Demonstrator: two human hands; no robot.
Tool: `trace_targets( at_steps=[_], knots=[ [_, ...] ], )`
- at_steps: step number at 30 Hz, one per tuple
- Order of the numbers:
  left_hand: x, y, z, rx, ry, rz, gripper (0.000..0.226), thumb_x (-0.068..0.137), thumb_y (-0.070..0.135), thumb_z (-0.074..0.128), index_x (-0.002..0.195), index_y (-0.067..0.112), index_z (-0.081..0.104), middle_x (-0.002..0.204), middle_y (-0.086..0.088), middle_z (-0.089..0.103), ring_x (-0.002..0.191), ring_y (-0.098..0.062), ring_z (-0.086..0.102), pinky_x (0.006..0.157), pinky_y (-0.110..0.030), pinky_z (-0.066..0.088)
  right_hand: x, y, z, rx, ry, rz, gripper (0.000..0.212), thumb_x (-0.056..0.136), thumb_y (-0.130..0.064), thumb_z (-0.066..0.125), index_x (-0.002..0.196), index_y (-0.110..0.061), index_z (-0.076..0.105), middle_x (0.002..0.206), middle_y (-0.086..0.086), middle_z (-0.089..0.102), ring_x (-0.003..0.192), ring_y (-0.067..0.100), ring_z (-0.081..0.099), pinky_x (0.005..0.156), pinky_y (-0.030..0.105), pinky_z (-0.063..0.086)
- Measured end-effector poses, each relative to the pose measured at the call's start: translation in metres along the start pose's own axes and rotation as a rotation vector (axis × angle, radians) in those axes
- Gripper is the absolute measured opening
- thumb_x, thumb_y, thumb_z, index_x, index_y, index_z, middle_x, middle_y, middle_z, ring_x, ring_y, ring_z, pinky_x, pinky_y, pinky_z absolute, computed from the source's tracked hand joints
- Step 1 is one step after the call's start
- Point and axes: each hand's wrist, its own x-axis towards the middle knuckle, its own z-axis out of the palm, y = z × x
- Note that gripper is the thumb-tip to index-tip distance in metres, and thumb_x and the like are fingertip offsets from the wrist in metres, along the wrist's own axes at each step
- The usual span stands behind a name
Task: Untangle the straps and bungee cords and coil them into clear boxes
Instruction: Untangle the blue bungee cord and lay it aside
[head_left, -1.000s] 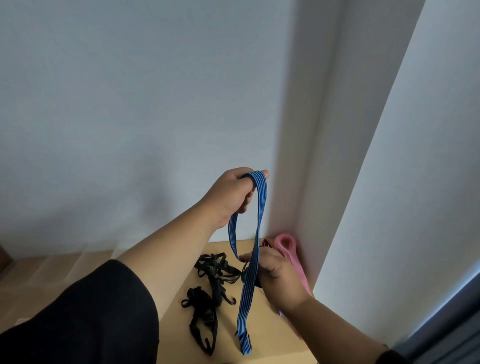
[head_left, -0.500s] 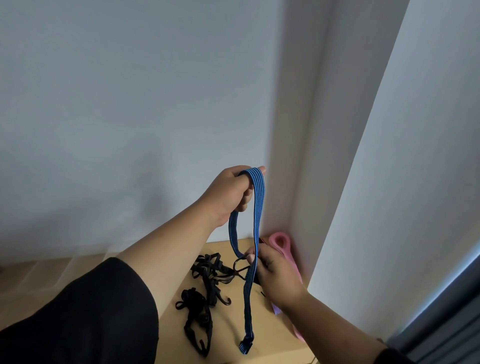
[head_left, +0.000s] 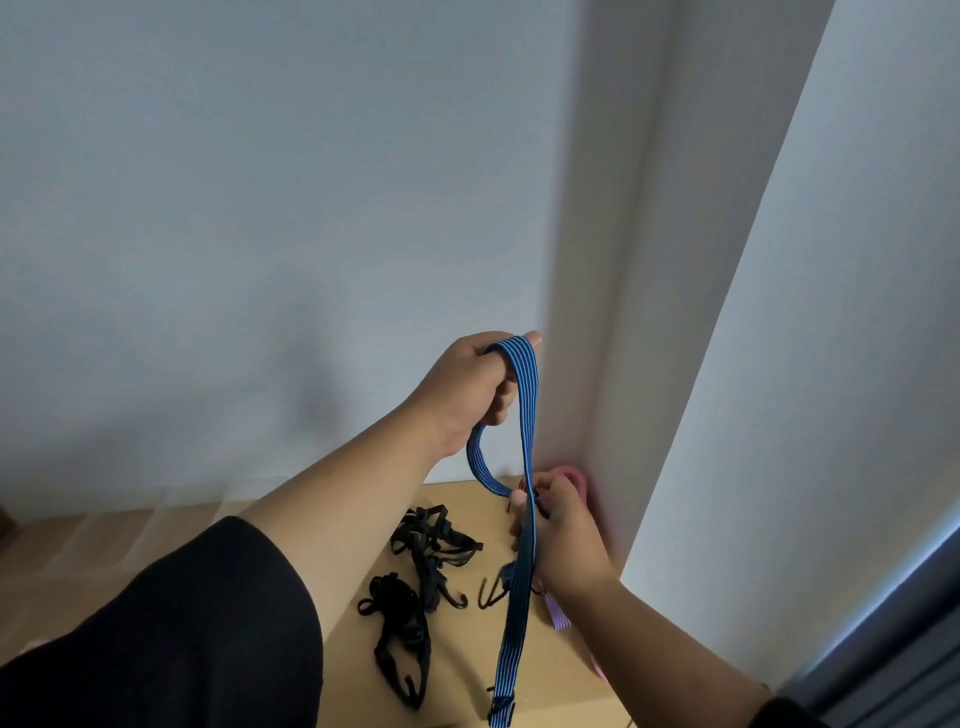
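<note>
My left hand is raised in front of the wall, arm stretched forward, fingers curled with the blue strap looped over the forefinger. My right hand sits lower and to the right, fingers pinched on the same strap.

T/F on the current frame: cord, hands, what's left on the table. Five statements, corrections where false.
1. The left hand holds the blue striped bungee cord raised above the table. True.
2. The right hand is idle and open. False: it grips the cord lower down.
3. A tangle of black straps lies on the wooden table. True.
4. A clear box stands beside the straps. False: no box is in view.
5. The pink strap is draped over the left hand. False: it lies by the wall corner, behind the right hand.
</note>
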Motion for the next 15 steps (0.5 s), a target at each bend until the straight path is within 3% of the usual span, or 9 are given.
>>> trace_targets(
  at_steps=[3,7,9,11,13,15],
  knots=[
    [0.002,0.008,-0.003,0.01,0.056,0.012,0.042,0.085,0.041,0.066,0.051,0.026,0.047,0.053,0.003,0.035,0.046,-0.016,0.028,0.046,-0.026,0.024,-0.004,0.001,-0.004,-0.029,-0.13,-0.015,0.009,0.102,-0.022,0.059,0.097,-0.027,0.065,0.075,-0.001,0.069,0.066,0.014,0.059,0.058,0.027,0.051],
    [0.007,0.029,-0.002,0.004,0.031,0.045,0.045,0.087,0.038,0.064,0.048,0.026,0.046,0.05,0.007,0.033,0.044,-0.015,0.025,0.047,-0.028,0.019,-0.011,-0.002,-0.007,-0.058,-0.245,-0.079,0.014,0.099,-0.008,0.06,0.094,-0.017,0.07,0.085,0.003,0.069,0.079,0.015,0.061,0.07,0.024,0.053],
    [0.008,0.039,0.003,0.009,-0.022,0.066,0.045,0.088,0.036,0.064,0.049,0.027,0.043,0.05,0.007,0.03,0.044,-0.015,0.022,0.047,-0.028,0.017,-0.011,-0.007,-0.01,-0.029,-0.294,-0.089,0.012,0.098,-0.001,0.061,0.1,-0.009,0.069,0.092,0.008,0.068,0.085,0.019,0.063,0.078,0.034,0.055],
    [0.009,0.048,0.01,0.012,-0.084,0.083,0.046,0.088,0.037,0.064,0.05,0.028,0.04,0.05,0.009,0.026,0.042,-0.014,0.019,0.046,-0.026,0.016,-0.011,-0.014,-0.013,0.027,-0.385,-0.108,0.023,0.095,0.005,0.061,0.116,-0.005,0.064,0.103,0.012,0.068,0.095,0.019,0.067,0.087,0.034,0.057],
    [0.01,0.055,0.016,0.025,-0.146,0.096,0.045,0.088,0.038,0.064,0.05,0.028,0.041,0.048,0.011,0.024,0.04,-0.012,0.018,0.043,-0.022,0.018,-0.011,-0.023,-0.015,0.124,-0.43,-0.092,0.039,0.096,-0.002,0.063,0.134,-0.011,0.059,0.121,0.012,0.07,0.112,0.017,0.067,0.095,0.032,0.055],
    [0.01,0.059,0.021,0.065,-0.18,0.101,0.044,0.088,0.038,0.064,0.05,0.028,0.044,0.048,0.011,0.025,0.041,-0.012,0.018,0.043,-0.021,0.019,-0.011,-0.032,-0.014,0.195,-0.411,-0.089,0.046,0.095,-0.029,0.057,0.14,-0.017,0.057,0.13,0.007,0.069,0.125,0.019,0.062,0.104,0.037,0.049]
  ],
)
